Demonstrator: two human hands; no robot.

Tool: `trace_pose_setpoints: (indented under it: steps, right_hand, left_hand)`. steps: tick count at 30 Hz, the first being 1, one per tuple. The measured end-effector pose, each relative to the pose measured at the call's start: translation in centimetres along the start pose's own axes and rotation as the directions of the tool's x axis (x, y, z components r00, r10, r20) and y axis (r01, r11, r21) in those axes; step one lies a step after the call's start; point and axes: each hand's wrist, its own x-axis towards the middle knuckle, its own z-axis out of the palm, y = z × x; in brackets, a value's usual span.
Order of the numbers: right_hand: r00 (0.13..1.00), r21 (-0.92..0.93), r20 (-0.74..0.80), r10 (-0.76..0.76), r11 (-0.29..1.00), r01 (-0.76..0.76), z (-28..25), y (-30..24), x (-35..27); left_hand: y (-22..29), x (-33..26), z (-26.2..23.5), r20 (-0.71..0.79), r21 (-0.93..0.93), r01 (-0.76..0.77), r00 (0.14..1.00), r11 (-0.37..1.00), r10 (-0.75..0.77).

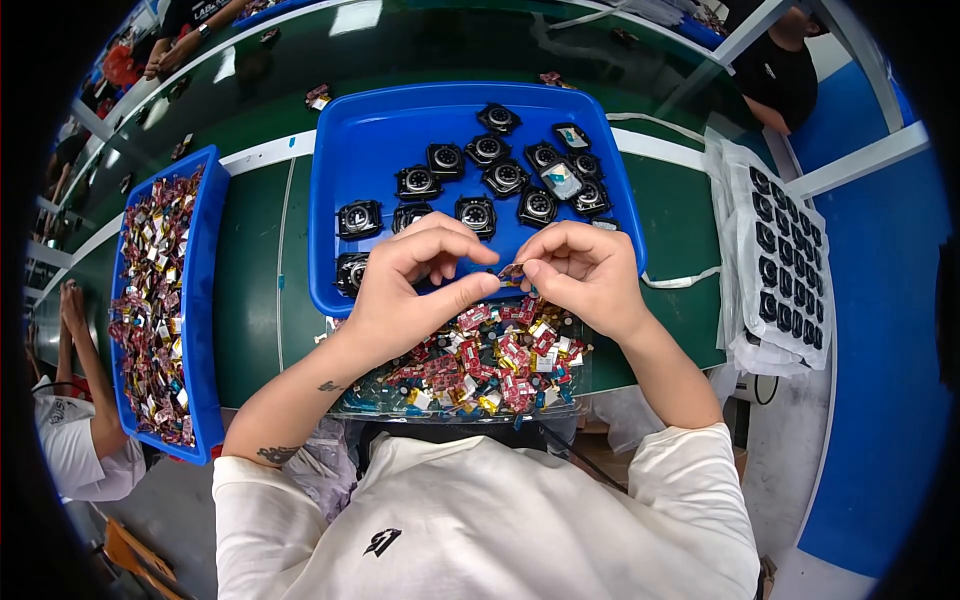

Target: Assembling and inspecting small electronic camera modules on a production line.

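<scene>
In front of me my right hand [585,272] pinches a small red circuit board [511,271] between thumb and forefinger. My left hand [425,268] is beside it, its thumb and forefinger apart near the board's left end. A small dark part shows between those fingertips; I cannot tell if they touch it. Below both hands, a clear tray [350,402] holds a heap of red circuit boards [470,358] with white, yellow and blue pieces. Beyond them, a blue tray [375,108] carries several black watch-like housings [505,178], some with clear or silvery covers.
At the left stands a long blue bin [208,300] heaped with similar boards. White sheets of black housings [785,255] are stacked at the right. A green conveyor [420,45] with scattered parts runs across the far side. Other people [75,430] are at the left and far edges.
</scene>
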Motion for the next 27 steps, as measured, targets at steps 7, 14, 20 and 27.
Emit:
trace_pose_setpoints:
  steps: [7,14,20,27]
  right_hand:
    - [0.994,0.058,0.090,0.059,0.996,-0.065,0.2,-0.7,0.2]
    - [0.989,-0.111,0.041,-0.141,0.983,0.144,0.1,-0.3,0.1]
    - [0.969,-0.207,0.035,-0.246,0.947,0.247,0.4,-0.3,0.0]
    - [0.990,-0.045,-0.004,-0.139,0.989,0.139,0.0,-0.2,-0.1]
  left_hand:
    - [-0.7,-0.2,0.1,0.024,-0.087,0.088,0.996,0.992,-0.086]
    - [-0.6,-0.1,-0.3,0.061,-0.241,0.238,0.971,0.941,-0.230]
    - [0.6,0.3,-0.3,0.189,0.083,0.291,0.934,0.953,-0.302]
    - [0.5,0.0,-0.3,0.126,0.127,0.343,0.925,0.931,-0.358]
